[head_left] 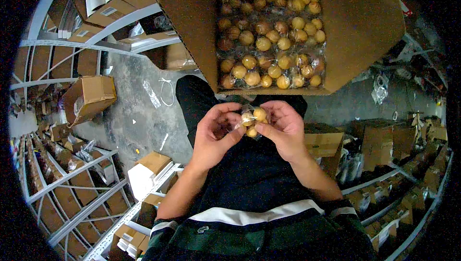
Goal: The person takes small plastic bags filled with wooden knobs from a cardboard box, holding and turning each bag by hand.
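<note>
Between my two hands, in front of my lap, is a clear plastic bag of round yellow-brown balls (259,114). My left hand (218,129) pinches the bag's left side with thumb and fingers. On the right side, my right hand (283,129) grips it, the thumb lying over a lower ball. Just beyond the hands stands an open cardboard box (192,26) holding rows of similar balls in clear bags (273,35). The undersides of the fingers are partly hidden.
Metal shelving (72,179) with cartons runs along the left, and more shelves with boxes are at the right. An open carton (98,93) stands on the concrete floor (139,112), where a white loop (167,92) and plastic scraps lie.
</note>
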Tool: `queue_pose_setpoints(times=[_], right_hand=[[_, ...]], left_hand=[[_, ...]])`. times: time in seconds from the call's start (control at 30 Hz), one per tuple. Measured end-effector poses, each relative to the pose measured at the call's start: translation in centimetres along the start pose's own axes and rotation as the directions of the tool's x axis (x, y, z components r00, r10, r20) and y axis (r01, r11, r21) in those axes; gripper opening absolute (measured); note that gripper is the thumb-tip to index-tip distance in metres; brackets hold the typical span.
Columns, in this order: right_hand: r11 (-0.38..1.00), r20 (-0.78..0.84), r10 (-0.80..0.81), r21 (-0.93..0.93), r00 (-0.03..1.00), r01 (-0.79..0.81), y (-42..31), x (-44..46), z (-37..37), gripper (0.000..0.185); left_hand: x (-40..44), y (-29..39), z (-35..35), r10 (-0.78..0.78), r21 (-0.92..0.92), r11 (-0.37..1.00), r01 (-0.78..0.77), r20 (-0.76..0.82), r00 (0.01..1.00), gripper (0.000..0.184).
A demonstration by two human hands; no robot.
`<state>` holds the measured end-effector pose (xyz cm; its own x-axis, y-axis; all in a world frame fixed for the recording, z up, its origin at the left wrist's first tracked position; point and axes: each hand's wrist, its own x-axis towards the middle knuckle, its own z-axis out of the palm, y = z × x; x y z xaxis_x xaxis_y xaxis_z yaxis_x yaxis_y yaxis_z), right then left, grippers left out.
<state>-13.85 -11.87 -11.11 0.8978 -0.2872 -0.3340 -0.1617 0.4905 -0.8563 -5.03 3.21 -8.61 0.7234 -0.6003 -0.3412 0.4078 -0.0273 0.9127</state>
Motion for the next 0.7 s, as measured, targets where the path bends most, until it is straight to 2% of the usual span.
queue_pose_setpoints(times=[0.03,0.1,0.13,0.2,0.33,0.37,0.43,0.47,0.53,0.57,0.63,0.7], right_hand=[[1.0,-0.001,0.0,0.001,1.0,0.0,0.1,0.0,0.2,0.046],[0.995,-0.056,-0.096,-0.011,0.994,0.095,0.4,0.0,0.7,0.047],[0.995,-0.056,-0.098,-0.011,0.994,0.097,0.4,0.0,0.6,0.047],[0.967,-0.045,-0.194,-0.177,0.98,0.183,0.6,0.0,0.5,0.049],[0.966,0.027,-0.159,-0.201,0.987,0.161,-0.2,0.0,0.0,0.051],[0.985,0.023,-0.104,-0.138,0.994,0.106,-0.2,0.1,-0.2,0.05],[0.996,0.023,-0.047,-0.075,0.999,0.049,-0.3,0.0,-0.4,0.049],[0.994,0.013,-0.058,-0.091,0.998,0.059,-0.5,0.0,-0.4,0.049],[0.992,0.007,-0.068,-0.107,0.998,0.068,-0.5,0.0,-0.4,0.049],[0.992,0.061,-0.083,-0.093,0.995,0.088,-0.6,0.0,-0.5,0.05],[0.991,0.114,-0.101,-0.078,0.988,0.11,-0.6,0.1,-0.5,0.05],[0.996,0.117,-0.081,-0.033,0.99,0.085,-0.3,0.5,-0.6,0.053]], left_hand=[[0.1,0.0,-0.1,-0.001,0.001,1.0,0.001,0.001,1.0,0.026],[0.1,-0.1,-0.3,0.074,0.197,0.976,-0.094,0.107,0.992,0.029],[0.2,0.0,-0.4,0.076,0.197,0.976,-0.096,0.107,0.991,0.029],[0.2,0.3,-0.7,-0.016,0.338,0.94,-0.055,0.204,0.979,0.026],[0.5,-0.6,-0.4,-0.005,0.287,0.957,-0.048,0.184,0.983,0.026],[0.4,-0.4,-0.3,-0.007,0.286,0.957,-0.048,0.188,0.982,0.026],[0.1,0.0,-0.3,-0.069,0.078,0.995,0.057,0.162,0.984,0.021],[0.1,-0.1,-0.5,-0.069,0.077,0.995,0.057,0.161,0.985,0.021],[0.2,-0.6,-1.1,0.026,0.328,0.943,-0.064,0.121,0.992,0.016],[0.2,-0.7,-1.0,0.026,0.328,0.942,-0.064,0.118,0.993,0.016],[0.4,-1.0,-0.6,0.048,0.24,0.97,-0.036,-0.045,0.998,0.013],[0.5,-1.4,-0.8,0.089,0.293,0.953,-0.074,-0.04,0.995,0.017]])
